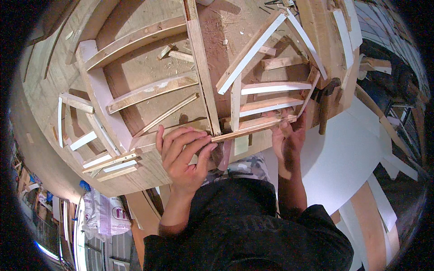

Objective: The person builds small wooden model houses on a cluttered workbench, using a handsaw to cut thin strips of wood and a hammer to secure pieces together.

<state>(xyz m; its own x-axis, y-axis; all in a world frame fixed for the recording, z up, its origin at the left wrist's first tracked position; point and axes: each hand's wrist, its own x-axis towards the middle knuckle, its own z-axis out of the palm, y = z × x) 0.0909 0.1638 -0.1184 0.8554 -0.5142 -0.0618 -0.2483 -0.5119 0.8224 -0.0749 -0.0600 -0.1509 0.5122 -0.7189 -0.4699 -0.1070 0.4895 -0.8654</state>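
Observation:
A thin wooden strip (250, 130) lies across the near edge of a small slatted wooden frame (235, 105), whose slats have white faces. My left hand (184, 153) closes on the strip's left end, with thumb and forefinger at its tip and the other fingers bent above. The strip's right end is pinched in my right hand (288, 135), whose thumb lies on top; some of its fingers are hidden. A long upright wooden bar (201, 67) ends just beside my left fingertips.
Curved wooden ribs (153, 91) stand on the plywood table (135, 178) at left. Another small slatted frame (79, 104) is beyond them. An angled white-edged frame (253, 52) and a dark clamp (327, 90) are at right. A large white sheet (337, 158) lies below the table's right side.

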